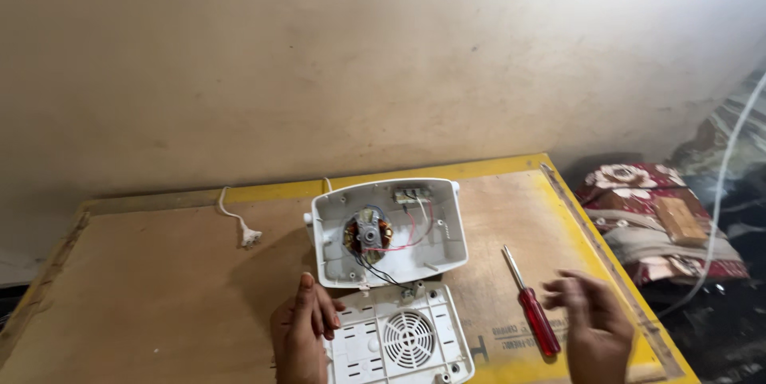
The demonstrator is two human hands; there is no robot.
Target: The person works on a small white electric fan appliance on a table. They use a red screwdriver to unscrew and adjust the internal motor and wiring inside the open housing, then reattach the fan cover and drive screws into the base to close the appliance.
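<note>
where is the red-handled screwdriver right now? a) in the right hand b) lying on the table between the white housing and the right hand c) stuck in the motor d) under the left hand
b: the red-handled screwdriver lies flat on the table, just left of the empty right hand.

open housing (388, 232) on bench (144, 288), motor (367, 236) inside | grille cover (399, 340) just before housing | left hand (302, 332) at cover's left edge | screwdriver (531, 302) right of housing | right hand (589, 322) just right of screwdriver | plug (248, 235) left of housing
</note>
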